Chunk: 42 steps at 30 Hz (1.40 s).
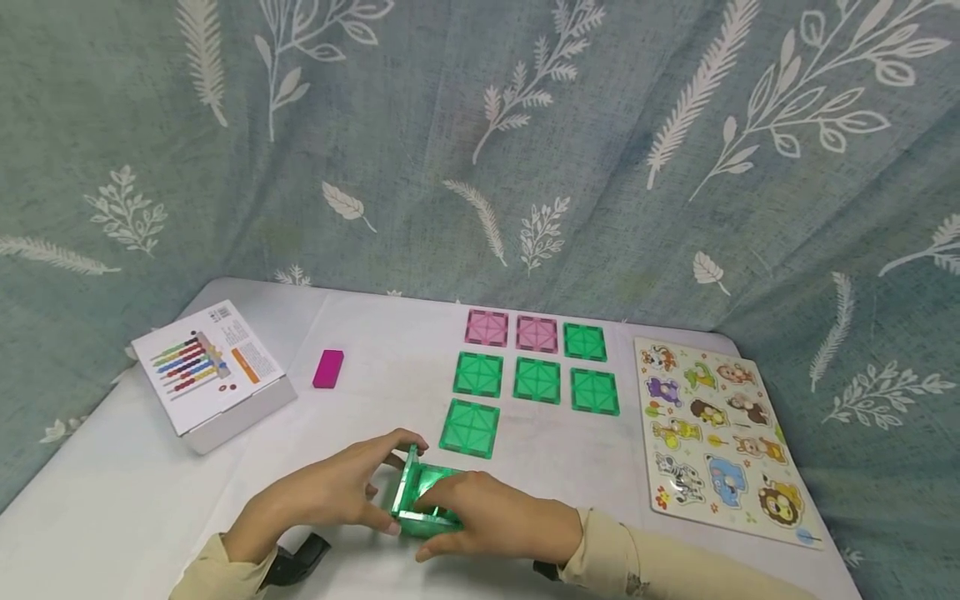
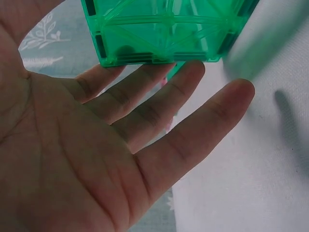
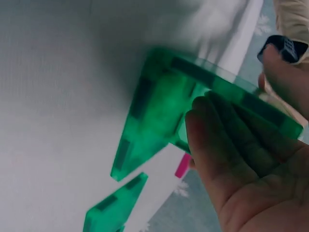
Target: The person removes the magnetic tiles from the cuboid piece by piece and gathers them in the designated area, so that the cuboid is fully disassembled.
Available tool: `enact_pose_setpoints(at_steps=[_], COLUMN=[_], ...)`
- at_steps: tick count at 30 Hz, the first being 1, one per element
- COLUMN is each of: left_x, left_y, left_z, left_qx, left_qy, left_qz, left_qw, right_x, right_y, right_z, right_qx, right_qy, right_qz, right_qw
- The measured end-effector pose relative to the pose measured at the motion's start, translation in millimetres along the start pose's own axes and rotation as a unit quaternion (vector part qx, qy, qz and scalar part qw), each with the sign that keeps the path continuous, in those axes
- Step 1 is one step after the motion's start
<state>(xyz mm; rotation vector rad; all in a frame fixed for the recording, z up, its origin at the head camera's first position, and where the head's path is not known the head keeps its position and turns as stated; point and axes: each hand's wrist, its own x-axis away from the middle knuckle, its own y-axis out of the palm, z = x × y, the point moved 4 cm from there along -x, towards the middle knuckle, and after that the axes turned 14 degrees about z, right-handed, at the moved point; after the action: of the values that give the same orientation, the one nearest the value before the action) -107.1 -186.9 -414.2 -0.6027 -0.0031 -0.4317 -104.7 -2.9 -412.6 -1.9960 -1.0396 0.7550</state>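
Several green translucent magnetic tiles stand joined at the table's front as a small open-topped box. My left hand holds it from the left, thumb at the near corner and fingers at the far side. In the left wrist view, its fingertips meet the edge of a green tile. My right hand reaches over the box with its fingers inside and its thumb outside, gripping the near wall. Straight beyond the box lies a flat green tile.
Flat green tiles and two pink tiles lie in rows farther back. A magenta block and a white abacus box are on the left. An animal puzzle board lies at right. A patterned curtain hangs behind the white table.
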Motion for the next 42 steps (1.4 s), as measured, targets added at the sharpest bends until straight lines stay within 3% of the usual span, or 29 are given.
enact_pose_setpoints(at_steps=[6, 28, 36, 42], left_x=[1.1, 2.6, 4.9, 5.1], left_y=[0.8, 1.1, 2.8, 4.6], left_z=[-0.4, -1.9, -2.3, -3.7], left_qx=[0.007, 0.008, 0.01, 0.008], left_qy=[0.003, 0.013, 0.018, 0.018], left_qz=[0.002, 0.005, 0.011, 0.016], left_qw=[1.0, 0.9999, 0.9997, 0.9997], right_x=[1, 8, 12, 16], right_y=[8, 12, 12, 17], right_z=[-2, -1, -2, -8], right_qx=[0.032, 0.013, 0.014, 0.014], right_qy=[-0.018, -0.003, -0.017, -0.058], right_qz=[-0.013, -0.013, 0.001, -0.022], right_qw=[0.999, 1.0, 1.0, 0.998])
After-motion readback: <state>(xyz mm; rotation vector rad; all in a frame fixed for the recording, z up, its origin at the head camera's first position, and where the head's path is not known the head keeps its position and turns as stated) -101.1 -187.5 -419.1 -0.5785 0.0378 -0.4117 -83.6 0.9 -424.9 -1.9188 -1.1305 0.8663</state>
